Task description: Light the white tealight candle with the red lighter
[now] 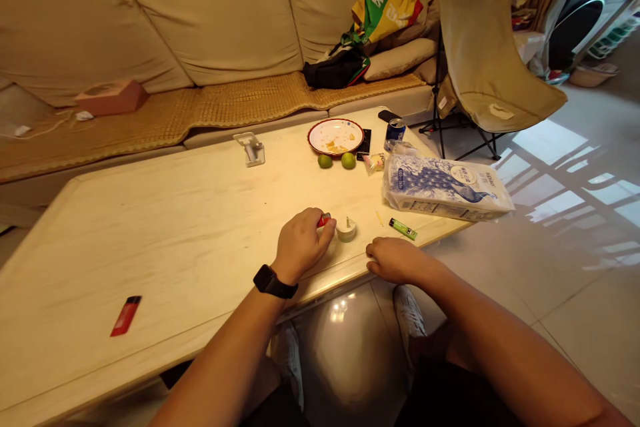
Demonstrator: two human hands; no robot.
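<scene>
My left hand (pixel 303 243), with a black watch on its wrist, is closed around a red lighter (pixel 324 219), mostly covered by the fingers. Just right of the lighter stands a small pale round candle (pixel 347 230) with an upright wick; no flame shows on it. My right hand (pixel 393 259) rests by the table's front edge, its fingers curled and nothing visible in them. Beyond that hand lie a green lighter (pixel 403 229) and a thin yellowish stick (pixel 379 217). Another red lighter (pixel 125 315) lies far to the left on the pale table (pixel 190 233).
A tissue pack (pixel 445 187) overhangs the table's right side. Behind the candle are two green fruits (pixel 349 161), a plate (pixel 320 130) with scraps, and a blue can (pixel 395 131). A white holder (pixel 250 149) stands farther left. A sofa (pixel 215 27) and folding chair (pixel 485 47) lie beyond.
</scene>
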